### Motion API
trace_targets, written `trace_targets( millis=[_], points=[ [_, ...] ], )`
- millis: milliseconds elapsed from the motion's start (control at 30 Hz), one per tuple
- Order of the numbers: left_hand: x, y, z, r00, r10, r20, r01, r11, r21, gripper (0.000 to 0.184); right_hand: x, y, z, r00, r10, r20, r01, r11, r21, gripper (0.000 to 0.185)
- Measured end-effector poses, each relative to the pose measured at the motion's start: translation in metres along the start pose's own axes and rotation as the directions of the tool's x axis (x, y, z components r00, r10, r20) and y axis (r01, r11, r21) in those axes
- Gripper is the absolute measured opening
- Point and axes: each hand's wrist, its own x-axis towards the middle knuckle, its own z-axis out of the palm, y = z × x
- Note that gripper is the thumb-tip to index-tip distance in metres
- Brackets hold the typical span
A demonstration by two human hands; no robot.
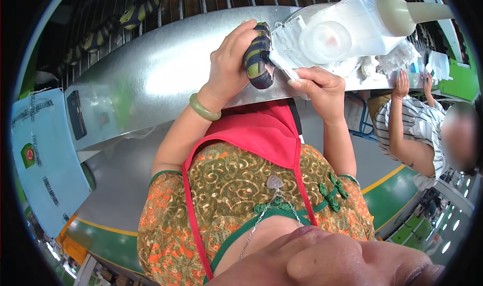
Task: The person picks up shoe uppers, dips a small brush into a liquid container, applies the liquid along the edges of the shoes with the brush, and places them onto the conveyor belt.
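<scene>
My left hand (234, 60), with a green bangle at the wrist, is wrapped round a navy and yellow-green striped shoe (259, 57) above the metal table's near edge. The shoe's end facing me is dark and rounded. My right hand (319, 87) pinches a white flat strip (284, 63) between thumb and fingers. The strip's far end lies close against the side of the shoe; whether it is cloth or paper I cannot tell. Just beyond my right hand is a translucent plastic bottle (357, 22) with a beige nozzle.
Similar striped shoes (138, 13) rest on the bar rack behind the metal table (151, 70). A phone (76, 114) lies at the left beside a pale blue box (50, 165). White crumpled material (400, 57) sits at the right, near a co-worker (410, 122) in a striped top.
</scene>
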Motion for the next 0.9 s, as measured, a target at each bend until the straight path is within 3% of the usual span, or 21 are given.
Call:
trace_targets(
  millis=[133,267,333,467,533,567,667,767,900],
  points=[
    [0.003,0.005,-0.001,0.996,-0.079,0.043,0.082,0.995,-0.062,0.056,0.001,-0.007,0.000,0.999,0.022,0.033,-0.025,0.996,0.084,0.018],
    [0.006,0.016,-0.006,0.985,-0.133,0.112,0.146,0.983,-0.115,0.055,0.004,-0.008,-0.005,0.999,0.003,0.036,-0.004,0.999,0.036,0.017],
    [0.011,0.024,-0.009,0.965,-0.205,0.161,0.233,0.956,-0.179,0.044,0.006,-0.012,-0.008,0.999,0.010,0.033,-0.011,1.000,0.027,0.017],
    [0.014,0.027,-0.016,0.930,-0.241,0.277,0.293,0.942,-0.162,0.049,0.013,-0.018,-0.012,0.999,-0.008,0.036,0.008,1.000,-0.007,0.020],
    [0.020,0.036,-0.023,0.806,-0.337,0.487,0.481,0.852,-0.206,0.058,0.016,-0.018,-0.015,0.996,-0.065,0.063,0.065,0.998,-0.008,0.016],
    [0.020,0.036,-0.024,0.809,-0.332,0.485,0.475,0.855,-0.206,0.058,0.016,-0.018,-0.015,0.996,-0.071,0.060,0.072,0.997,-0.008,0.016],
    [0.019,0.032,-0.027,0.658,-0.334,0.675,0.684,0.641,-0.349,0.068,0.020,-0.018,-0.013,0.994,-0.086,0.063,0.087,0.996,-0.010,0.016],
    [0.024,0.035,-0.034,0.572,-0.302,0.762,0.753,0.561,-0.344,0.066,0.021,-0.016,-0.012,0.993,-0.110,0.051,0.112,0.993,-0.042,0.016],
    [0.026,0.036,-0.040,0.549,-0.244,0.799,0.779,0.494,-0.385,0.067,0.022,-0.015,-0.015,0.995,-0.083,0.064,0.085,0.996,-0.039,0.016]
  ],
)
